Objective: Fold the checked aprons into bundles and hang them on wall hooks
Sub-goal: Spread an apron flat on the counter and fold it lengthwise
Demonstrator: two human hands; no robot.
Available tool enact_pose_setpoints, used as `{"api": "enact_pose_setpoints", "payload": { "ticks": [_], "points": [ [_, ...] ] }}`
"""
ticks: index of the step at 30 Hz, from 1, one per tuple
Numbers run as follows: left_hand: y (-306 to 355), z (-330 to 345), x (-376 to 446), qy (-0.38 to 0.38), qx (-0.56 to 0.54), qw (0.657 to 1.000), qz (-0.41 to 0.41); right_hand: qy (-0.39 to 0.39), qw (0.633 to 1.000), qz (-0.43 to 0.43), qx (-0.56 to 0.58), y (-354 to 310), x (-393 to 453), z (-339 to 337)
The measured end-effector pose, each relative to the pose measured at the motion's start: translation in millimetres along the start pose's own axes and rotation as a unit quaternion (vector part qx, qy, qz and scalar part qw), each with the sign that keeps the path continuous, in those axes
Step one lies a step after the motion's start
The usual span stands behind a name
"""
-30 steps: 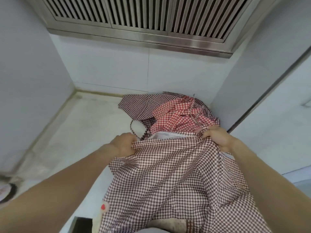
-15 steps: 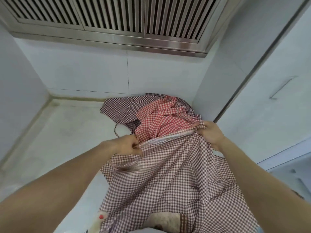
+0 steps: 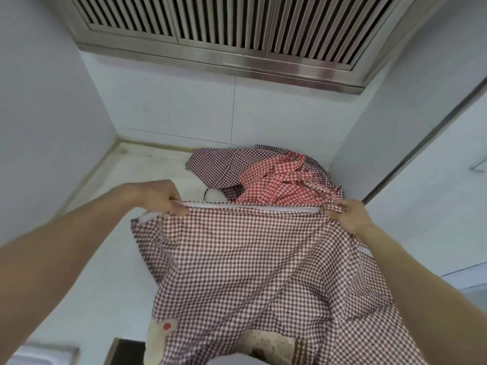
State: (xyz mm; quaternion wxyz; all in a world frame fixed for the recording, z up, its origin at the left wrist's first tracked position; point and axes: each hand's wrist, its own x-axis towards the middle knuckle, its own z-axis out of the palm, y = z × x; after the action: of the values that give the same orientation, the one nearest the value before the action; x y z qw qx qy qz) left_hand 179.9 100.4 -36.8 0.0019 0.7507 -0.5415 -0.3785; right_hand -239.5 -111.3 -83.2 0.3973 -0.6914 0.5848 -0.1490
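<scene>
Over counter (image 3: pixel 100 259), both hands pinch brown apron (image 3: pixel 237 259) top edge taut: left (image 3: pixel 160 197), right (image 3: pixel 347 216); free room left.

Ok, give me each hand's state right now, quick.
Left hand: gripping the brown checked apron at its top edge.
Right hand: pinching the same edge.

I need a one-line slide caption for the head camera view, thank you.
Both hands, left hand and right hand, stretch a brown checked apron before a red checked apron.
</scene>
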Motion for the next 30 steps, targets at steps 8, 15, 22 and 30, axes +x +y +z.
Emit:
{"api": "enact_pose_setpoints", "payload": {
  "ticks": [8,15,22,30],
  "points": [
    [-11.6,-3.4,-16.3,0.146,-0.165,0.975,-0.035,0.111,0.991,0.001,-0.079,-19.6,1.5,20.0],
    [43.2,-6.5,-20.1,0.170,-0.136,0.975,0.049,0.067,0.950,-0.283,-0.117,-90.3,-51.8,97.2],
    [83.7,2.0,-26.5,0.074,-0.265,0.956,0.100,-0.063,0.932,-0.355,0.038,-160.9,-88.8,149.3],
    [19.3,16.5,-48.6,0.052,-0.382,0.920,0.069,-0.127,0.935,-0.328,0.044,-153.7,-82.1,132.6]
  ]
}}
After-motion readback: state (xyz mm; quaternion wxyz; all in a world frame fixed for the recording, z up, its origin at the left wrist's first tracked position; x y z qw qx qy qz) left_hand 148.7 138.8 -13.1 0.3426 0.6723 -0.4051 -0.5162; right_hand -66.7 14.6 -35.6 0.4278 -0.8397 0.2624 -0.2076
